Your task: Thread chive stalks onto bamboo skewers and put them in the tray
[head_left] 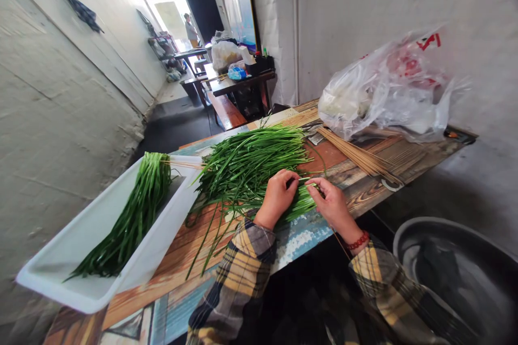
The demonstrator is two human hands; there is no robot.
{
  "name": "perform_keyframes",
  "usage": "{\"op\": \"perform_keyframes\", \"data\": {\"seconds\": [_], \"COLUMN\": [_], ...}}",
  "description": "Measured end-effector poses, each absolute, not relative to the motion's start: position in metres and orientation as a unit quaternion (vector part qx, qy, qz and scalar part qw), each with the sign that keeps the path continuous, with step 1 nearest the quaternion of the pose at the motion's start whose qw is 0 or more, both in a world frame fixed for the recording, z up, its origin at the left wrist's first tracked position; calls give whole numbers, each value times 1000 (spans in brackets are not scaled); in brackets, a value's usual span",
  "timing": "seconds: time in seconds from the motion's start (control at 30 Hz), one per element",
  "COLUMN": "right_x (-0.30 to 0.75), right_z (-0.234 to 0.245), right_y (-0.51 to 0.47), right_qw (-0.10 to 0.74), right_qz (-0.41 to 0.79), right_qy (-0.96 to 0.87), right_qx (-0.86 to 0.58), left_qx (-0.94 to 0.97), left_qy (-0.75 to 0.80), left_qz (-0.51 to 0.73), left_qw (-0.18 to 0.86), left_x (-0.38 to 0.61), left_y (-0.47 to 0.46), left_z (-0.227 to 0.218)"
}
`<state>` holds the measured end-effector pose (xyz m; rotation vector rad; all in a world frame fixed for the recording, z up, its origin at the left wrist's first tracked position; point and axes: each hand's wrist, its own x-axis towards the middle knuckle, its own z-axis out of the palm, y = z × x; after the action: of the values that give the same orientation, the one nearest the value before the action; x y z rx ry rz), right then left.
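Note:
Chinese chives (254,156) lie in a big loose pile on the table, dark leaves to the left and pale stalk ends to the right. At the pile's near right edge, my left hand (279,194) is closed, thumb and forefinger pinching a pale chive stalk. Close beside it, my right hand (329,202) is closed, its fingertips at the chive ends. A thin bamboo skewer (342,242) sticks out below the right palm; its upper part is hidden by the hand. Several more bamboo skewers (356,153) lie bundled on the table to the right.
A white plastic tub (162,237) at left holds chives threaded on skewers (133,215). A clear plastic bag (388,91) stands on the wood-patterned table (174,275) at the back right. A dark basin (453,275) is below right. Further tables and a person (190,29) are in the background.

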<state>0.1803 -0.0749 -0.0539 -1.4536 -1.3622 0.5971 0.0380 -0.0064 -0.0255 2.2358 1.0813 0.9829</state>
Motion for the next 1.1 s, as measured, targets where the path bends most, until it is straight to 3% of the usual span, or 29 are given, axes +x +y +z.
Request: {"op": "perform_keyframes", "data": {"seconds": [1.1], "right_x": [180], "right_z": [-58], "right_y": [-74], "right_qw": [514], "right_qz": [241], "right_qy": [-566], "right_qx": [-597], "left_qx": [804], "left_qy": [381], "left_qz": [375], "left_qw": [259], "left_x": [39], "left_y": [-13], "left_z": [-24]}}
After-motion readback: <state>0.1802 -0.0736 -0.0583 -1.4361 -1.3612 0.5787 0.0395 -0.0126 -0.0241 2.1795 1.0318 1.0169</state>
